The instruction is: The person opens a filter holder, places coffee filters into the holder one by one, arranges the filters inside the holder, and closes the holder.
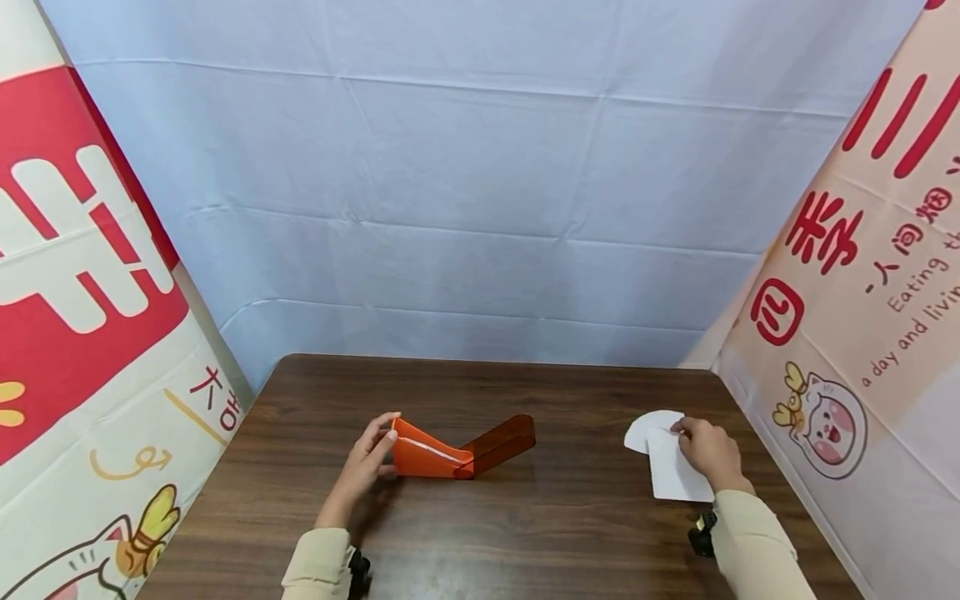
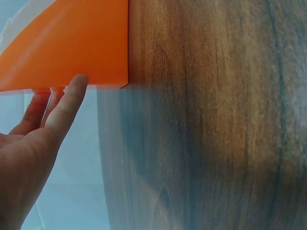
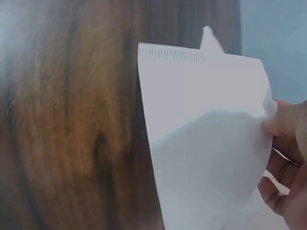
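My left hand (image 1: 369,460) is at the left end of an orange plastic case (image 1: 429,454) on the table. In the left wrist view, the thumb lies on the near face of the orange case (image 2: 91,45), with the other fingers behind its edge. A see-through brown flap (image 1: 504,442) slants up from the case's right end. On the right, my right hand (image 1: 711,454) pinches the edge of a white paper coffee filter (image 1: 670,468). The right wrist view shows the crimped seam of this filter (image 3: 192,86). Another white fan-shaped paper (image 1: 651,427) lies partly beneath it.
The dark wooden table (image 1: 570,525) bears the case and the papers. A pale blue cloth (image 1: 480,192) hangs behind it. Printed cloths hang on the left (image 1: 82,275) and right (image 1: 847,317), close to the table's sides.
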{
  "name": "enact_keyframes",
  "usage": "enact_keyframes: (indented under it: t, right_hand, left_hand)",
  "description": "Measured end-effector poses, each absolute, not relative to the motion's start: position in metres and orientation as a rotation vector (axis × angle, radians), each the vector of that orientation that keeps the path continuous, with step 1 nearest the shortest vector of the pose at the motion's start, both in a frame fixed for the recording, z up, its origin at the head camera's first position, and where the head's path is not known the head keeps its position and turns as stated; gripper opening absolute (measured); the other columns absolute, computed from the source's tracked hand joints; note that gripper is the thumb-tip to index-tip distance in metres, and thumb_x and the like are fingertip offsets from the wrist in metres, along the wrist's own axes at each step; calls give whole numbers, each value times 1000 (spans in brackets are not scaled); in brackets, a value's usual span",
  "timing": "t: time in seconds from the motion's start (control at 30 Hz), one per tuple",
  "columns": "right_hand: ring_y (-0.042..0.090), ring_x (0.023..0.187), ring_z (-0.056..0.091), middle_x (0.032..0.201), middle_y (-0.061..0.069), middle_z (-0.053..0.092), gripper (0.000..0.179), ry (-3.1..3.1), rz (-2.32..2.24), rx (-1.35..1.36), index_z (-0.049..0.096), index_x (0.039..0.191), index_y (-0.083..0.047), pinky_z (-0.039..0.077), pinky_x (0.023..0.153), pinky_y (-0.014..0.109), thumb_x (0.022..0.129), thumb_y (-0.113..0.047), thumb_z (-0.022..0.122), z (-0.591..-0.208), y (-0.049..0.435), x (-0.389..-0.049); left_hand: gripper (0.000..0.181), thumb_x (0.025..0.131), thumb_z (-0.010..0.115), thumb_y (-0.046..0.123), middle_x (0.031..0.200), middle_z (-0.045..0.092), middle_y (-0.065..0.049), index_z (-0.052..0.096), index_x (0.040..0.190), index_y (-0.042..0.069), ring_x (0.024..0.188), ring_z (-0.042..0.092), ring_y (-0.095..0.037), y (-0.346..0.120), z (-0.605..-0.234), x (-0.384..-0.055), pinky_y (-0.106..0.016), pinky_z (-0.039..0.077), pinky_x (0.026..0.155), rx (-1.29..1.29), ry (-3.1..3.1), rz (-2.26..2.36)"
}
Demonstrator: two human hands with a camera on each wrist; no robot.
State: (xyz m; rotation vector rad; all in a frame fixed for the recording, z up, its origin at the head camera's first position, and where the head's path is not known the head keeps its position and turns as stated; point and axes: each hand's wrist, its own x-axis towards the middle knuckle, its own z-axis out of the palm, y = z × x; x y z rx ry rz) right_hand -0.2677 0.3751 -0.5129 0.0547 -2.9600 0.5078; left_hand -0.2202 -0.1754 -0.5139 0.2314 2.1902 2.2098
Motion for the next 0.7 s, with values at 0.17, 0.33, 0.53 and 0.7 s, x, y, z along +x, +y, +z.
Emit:
enact_keyframes:
  t: [0.17,0.33,0.53,0.7]
  right_hand:
    - [23,57,48,85,18,63,21,-2886,653,66,65,101,-1,39,49,38,86,-1,50,-508,369,-267]
    - [23,63,47,80,13,60,23,-2772,744,118,64,101,2,39,54,36,82,5,52,-502,360,-266]
    - [25,66,55,76,11,62,20,-2662,784,126,66,96,4,43,56,35,78,7,59,-491,350,-268]
    - [25,66,57,74,10,65,7,-2588,761,127,68,85,1,43,57,37,79,3,66,-482,343,-268]
  left_hand:
    - [36,98,48,15,116,51,-23,44,134,8,103,53,-37,-175,-515,-221,-61,46,74,236,2181,2216]
    - [36,99,48,16,116,50,-23,44,134,8,103,53,-36,-176,-516,-221,-60,47,74,246,2203,2201]
    - [36,99,48,17,117,50,-23,44,133,9,104,53,-38,-176,-517,-222,-59,47,74,255,2225,2185]
    - [36,99,48,17,118,50,-23,44,134,9,105,52,-40,-176,-517,-223,-59,47,74,251,2211,2191]
